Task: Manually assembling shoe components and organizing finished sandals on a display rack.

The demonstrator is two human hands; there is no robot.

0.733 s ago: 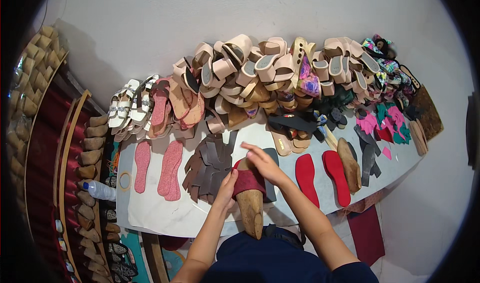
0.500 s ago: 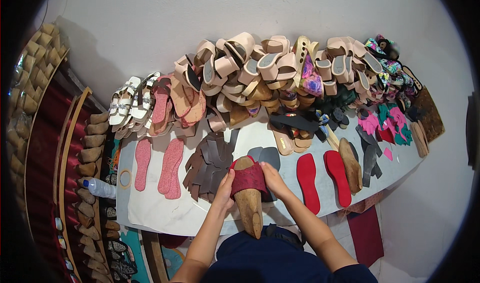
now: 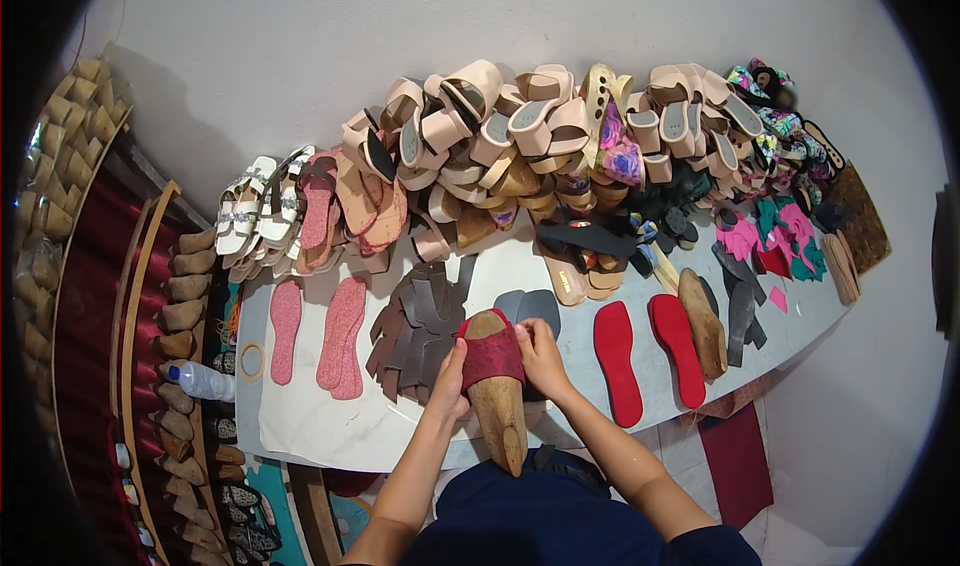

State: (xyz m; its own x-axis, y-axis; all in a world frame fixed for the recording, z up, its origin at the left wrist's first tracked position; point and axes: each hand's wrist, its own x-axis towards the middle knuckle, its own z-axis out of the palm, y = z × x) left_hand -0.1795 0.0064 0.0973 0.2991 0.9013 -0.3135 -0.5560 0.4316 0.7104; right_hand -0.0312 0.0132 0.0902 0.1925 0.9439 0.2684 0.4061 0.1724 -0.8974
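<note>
A wooden shoe last [image 3: 498,418] points toward me over the near table edge, its toe end away from me. Across its front lies a dark red patterned sandal upper [image 3: 492,360], and a bright red edge shows at its far left. My left hand [image 3: 449,384] is closed around the left side of last and upper, thumb along the edge. On the other side, my right hand [image 3: 543,364] has curled fingers pinching the upper's right edge; its fingertips are partly hidden. Just beyond the hands lie dark grey insole-shaped pieces [image 3: 530,309] and a heap of brown strap pieces [image 3: 420,326].
Red soles [image 3: 616,364] and another wooden last [image 3: 702,321] lie to the right; pink speckled soles [image 3: 345,338] to the left. Beige heeled sandals [image 3: 545,116] are piled along the wall. A rack of lasts [image 3: 180,316] and a plastic bottle [image 3: 205,381] stand left.
My right hand has shifted slightly left and inward, its fingers now more curled at the upper's edge. My left hand keeps its hold, and the last stays nearly in place.
</note>
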